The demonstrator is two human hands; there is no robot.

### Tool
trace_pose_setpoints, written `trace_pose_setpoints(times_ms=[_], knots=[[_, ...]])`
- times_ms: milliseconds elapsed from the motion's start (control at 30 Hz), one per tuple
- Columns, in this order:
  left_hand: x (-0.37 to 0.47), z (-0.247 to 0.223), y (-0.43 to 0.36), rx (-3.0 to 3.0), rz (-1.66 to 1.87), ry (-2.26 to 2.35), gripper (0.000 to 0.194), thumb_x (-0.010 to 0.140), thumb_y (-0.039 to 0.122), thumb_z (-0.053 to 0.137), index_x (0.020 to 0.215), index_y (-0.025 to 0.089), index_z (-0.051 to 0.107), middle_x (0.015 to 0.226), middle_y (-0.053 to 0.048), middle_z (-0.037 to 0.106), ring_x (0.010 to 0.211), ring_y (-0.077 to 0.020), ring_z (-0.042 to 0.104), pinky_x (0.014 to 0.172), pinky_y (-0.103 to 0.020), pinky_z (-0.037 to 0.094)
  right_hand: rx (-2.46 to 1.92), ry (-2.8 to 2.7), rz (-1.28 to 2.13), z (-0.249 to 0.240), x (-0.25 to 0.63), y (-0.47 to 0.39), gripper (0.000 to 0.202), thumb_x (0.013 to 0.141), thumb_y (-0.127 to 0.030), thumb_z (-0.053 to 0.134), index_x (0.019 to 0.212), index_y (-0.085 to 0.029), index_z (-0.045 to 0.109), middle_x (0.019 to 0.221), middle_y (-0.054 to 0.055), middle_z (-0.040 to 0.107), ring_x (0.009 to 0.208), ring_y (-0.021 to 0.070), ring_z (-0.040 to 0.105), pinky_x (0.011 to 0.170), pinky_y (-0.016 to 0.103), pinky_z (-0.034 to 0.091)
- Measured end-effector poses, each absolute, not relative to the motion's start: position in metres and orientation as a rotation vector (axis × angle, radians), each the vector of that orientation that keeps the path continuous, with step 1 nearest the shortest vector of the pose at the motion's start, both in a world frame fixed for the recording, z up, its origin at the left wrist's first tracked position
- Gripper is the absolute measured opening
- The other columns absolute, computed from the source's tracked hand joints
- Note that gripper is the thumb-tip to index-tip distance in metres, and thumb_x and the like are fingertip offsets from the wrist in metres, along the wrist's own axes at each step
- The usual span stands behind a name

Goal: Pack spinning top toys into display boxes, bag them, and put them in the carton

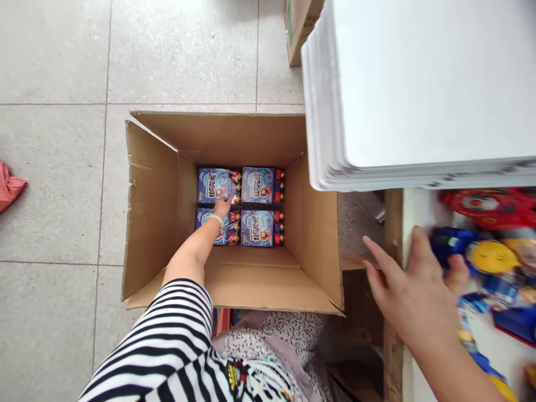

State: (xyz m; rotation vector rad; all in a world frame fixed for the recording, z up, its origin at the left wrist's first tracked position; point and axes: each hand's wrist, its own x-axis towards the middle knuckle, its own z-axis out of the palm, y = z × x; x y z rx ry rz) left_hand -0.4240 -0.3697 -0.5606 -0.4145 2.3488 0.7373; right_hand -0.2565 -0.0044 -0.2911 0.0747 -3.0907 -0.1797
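Note:
My left hand [221, 207] reaches down into an open cardboard box [268, 285] and touches the left pair of blue printed packs, its fingers bent together at the edge of the upper left pack [213, 184]. What its fingertips hold, if anything, is too small to tell. Beside it lie an upper right pack [257, 185] and a lower right pack [256, 229], each with red and blue figures along the side. Over the edge of the white table, my right hand [419, 290] has its fingers spread and holds nothing.
A stack of white sheets [419, 84] juts over the box's upper right corner. Colourful toy parts [494, 257] lie on the white table [419, 374]. Another carton [302, 28] stands behind. Pink cloth [9, 186] is at the far left.

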Motion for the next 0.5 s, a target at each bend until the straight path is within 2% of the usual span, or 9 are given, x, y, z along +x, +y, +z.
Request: trace_pose_setpoints(times_ms=[67, 133, 233, 267, 300, 333, 400, 500], knots=[[-0.449, -0.519, -0.359, -0.407, 0.898, 2.459, 0.028, 0.106, 0.021, 0.035, 0.122, 0.01, 0.055, 0.119, -0.015, 0.065, 0.109, -0.016, 0.065, 0.095, -0.029, 0.053, 0.076, -3.093, -0.184, -0.289, -0.258, -0.007, 0.047, 0.095, -0.028, 0.057, 0.142, -0.028, 0.059, 0.168, 0.02, 0.018, 0.14, 0.0416, 0.048, 0.117, 0.067, 0.025], [-0.478, -0.456, -0.345, -0.364, 1.303, 2.636, 0.031, 0.107, 0.023, 0.026, 0.125, 0.013, 0.049, 0.118, -0.013, 0.065, 0.101, -0.0117, 0.067, 0.091, -0.024, 0.053, 0.072, -3.137, -0.173, -0.284, -0.259, -0.013, 0.044, 0.096, -0.025, 0.054, 0.139, -0.024, 0.062, 0.166, 0.023, 0.025, 0.142, 0.0402, 0.047, 0.117, 0.067, 0.025], [-0.511, -0.33, -0.309, 0.012, 2.417, 2.625, 0.022, 0.104, 0.034, 0.039, 0.114, 0.019, 0.052, 0.099, -0.005, 0.065, 0.08, -0.0096, 0.066, 0.081, -0.024, 0.054, 0.038, -3.219, -0.14, -0.275, -0.262, -0.02, 0.047, 0.094, -0.021, 0.053, 0.141, -0.024, 0.059, 0.163, 0.024, 0.03, 0.143, 0.0374, 0.045, 0.117, 0.063, 0.026], [-0.516, -0.285, -0.292, 0.259, 2.685, 2.486, 0.019, 0.102, 0.036, 0.046, 0.108, 0.02, 0.054, 0.093, -0.003, 0.064, 0.077, -0.0099, 0.065, 0.079, -0.024, 0.055, 0.013, -3.238, -0.118, -0.272, -0.263, -0.022, 0.049, 0.094, -0.021, 0.054, 0.143, -0.024, 0.058, 0.163, 0.023, 0.03, 0.144, 0.0369, 0.044, 0.118, 0.062, 0.025], [-0.517, -0.242, -0.271, 0.523, 2.802, 2.339, 0.016, 0.1, 0.036, 0.052, 0.104, 0.021, 0.056, 0.09, -0.002, 0.064, 0.077, -0.0102, 0.064, 0.077, -0.024, 0.055, -0.012, -3.247, -0.091, -0.269, -0.264, -0.024, 0.051, 0.094, -0.022, 0.054, 0.144, -0.023, 0.056, 0.164, 0.023, 0.03, 0.145, 0.0364, 0.043, 0.119, 0.061, 0.023], [-0.514, -0.203, -0.247, 0.729, 2.785, 2.216, 0.013, 0.098, 0.034, 0.056, 0.1, 0.021, 0.058, 0.088, -0.001, 0.063, 0.078, -0.0103, 0.064, 0.075, -0.024, 0.054, -0.032, -3.249, -0.059, -0.266, -0.265, -0.025, 0.052, 0.094, -0.024, 0.055, 0.146, -0.022, 0.054, 0.164, 0.022, 0.03, 0.146, 0.0361, 0.041, 0.121, 0.06, 0.021], [-0.504, -0.141, -0.19, 0.904, 2.504, 2.053, 0.007, 0.096, 0.026, 0.058, 0.098, 0.019, 0.061, 0.087, -0.002, 0.064, 0.078, -0.0102, 0.063, 0.073, -0.023, 0.052, -0.067, -3.238, 0.004, -0.261, -0.264, -0.029, 0.055, 0.095, -0.03, 0.054, 0.149, -0.019, 0.05, 0.164, 0.022, 0.03, 0.147, 0.0361, 0.04, 0.122, 0.059, 0.018], [-0.489, -0.092, -0.102, 0.797, 2.015, 1.935, 0.005, 0.094, 0.017, 0.058, 0.098, 0.015, 0.061, 0.09, -0.004, 0.066, 0.079, -0.0115, 0.062, 0.074, -0.026, 0.05, -0.1, -3.203, 0.068, -0.251, -0.256, -0.03, 0.057, 0.099, -0.04, 0.047, 0.149, -0.014, 0.05, 0.158, 0.021, 0.042, 0.143, 0.0365, 0.045, 0.123, 0.059, 0.018]])
